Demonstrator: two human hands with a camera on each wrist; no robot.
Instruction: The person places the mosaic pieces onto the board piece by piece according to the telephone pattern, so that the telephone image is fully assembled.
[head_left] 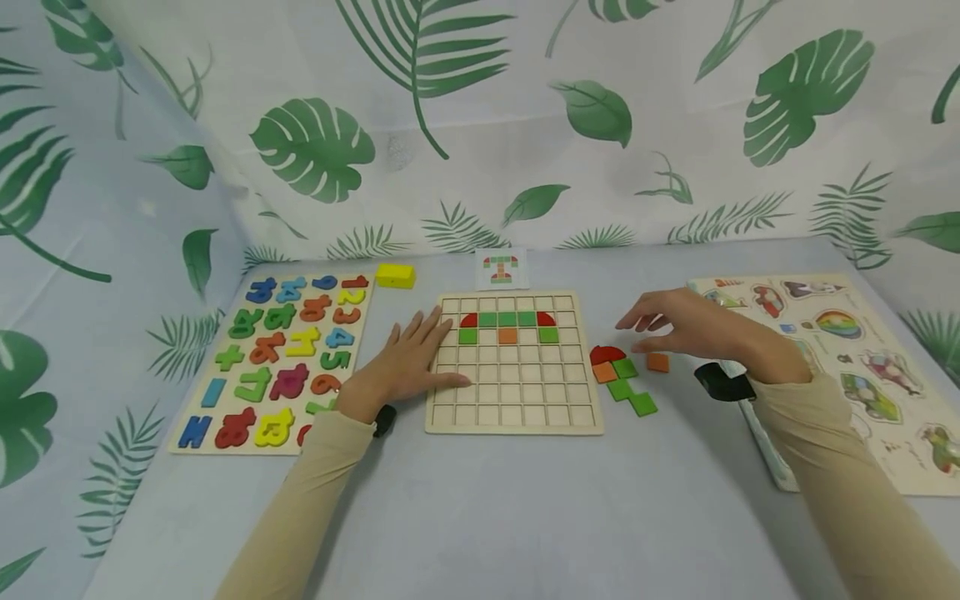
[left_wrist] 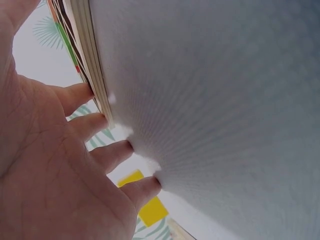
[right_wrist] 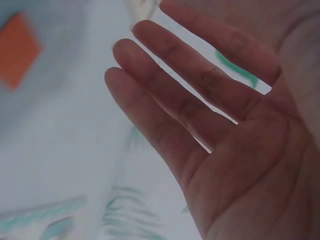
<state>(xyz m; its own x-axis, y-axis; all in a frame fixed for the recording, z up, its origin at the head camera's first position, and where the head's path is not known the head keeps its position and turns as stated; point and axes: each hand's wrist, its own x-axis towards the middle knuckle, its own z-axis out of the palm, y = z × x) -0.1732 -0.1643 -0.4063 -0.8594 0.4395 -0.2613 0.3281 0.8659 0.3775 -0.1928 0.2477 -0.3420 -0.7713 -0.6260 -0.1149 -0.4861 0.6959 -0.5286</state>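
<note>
My left hand (head_left: 408, 360) lies spread at the left edge of the wooden grid board (head_left: 513, 421), thumb over its squares and fingertips at its side. In the left wrist view the fingers (left_wrist: 112, 155) reach along the board's edge and the cloth. My right hand (head_left: 682, 327) hovers right of the board with nothing in it, fingers loosely extended. Below it lie a red half-round piece (head_left: 606, 355), several green squares (head_left: 642, 404) and orange squares (head_left: 657, 362). On the board, red corner pieces (head_left: 545, 319), green squares (head_left: 507, 319) and one orange square (head_left: 507, 336) sit in the upper rows.
A pattern card (head_left: 501, 268) stands behind the board, with a yellow block (head_left: 395, 276) to its left. A number puzzle board (head_left: 225, 383) lies at the left, and a picture puzzle board (head_left: 817, 367) lies partly under the right forearm. Leaf-print cloth (head_left: 480, 125) hangs behind.
</note>
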